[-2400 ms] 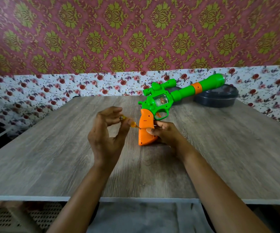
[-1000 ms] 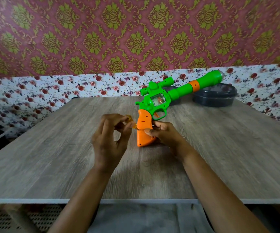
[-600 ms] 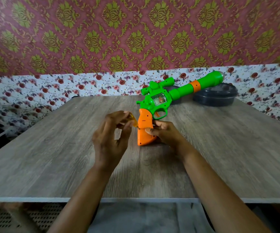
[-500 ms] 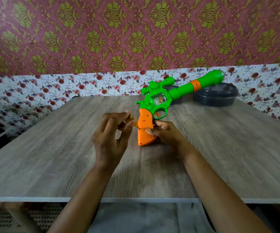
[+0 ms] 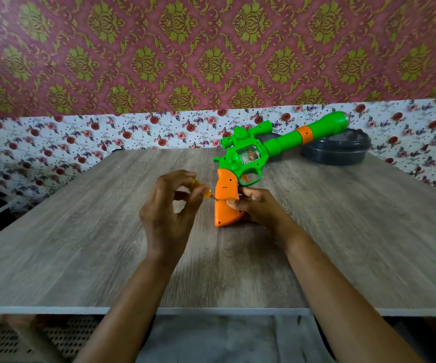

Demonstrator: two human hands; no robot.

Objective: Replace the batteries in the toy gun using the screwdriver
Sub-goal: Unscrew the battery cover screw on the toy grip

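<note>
The gun (image 5: 253, 156) is stood butt-down on the surface (image 5: 80, 244), clasped by the right grip (image 5: 260, 212). The screwdriver (image 5: 203, 189), pinched in the left grip (image 5: 167, 218), is aimed rightward, its tip at the butt's left side.

The gun (image 5: 250, 163) stands on its grip in the middle of the table (image 5: 80, 231). Its barrel points up to the back right, over a bowl (image 5: 336, 153) at the table's far edge. The left hand (image 5: 168, 213) is left of the grip, the right hand (image 5: 258, 209) is right of it. The screwdriver (image 5: 206, 192) is between the left hand and the grip.
</note>
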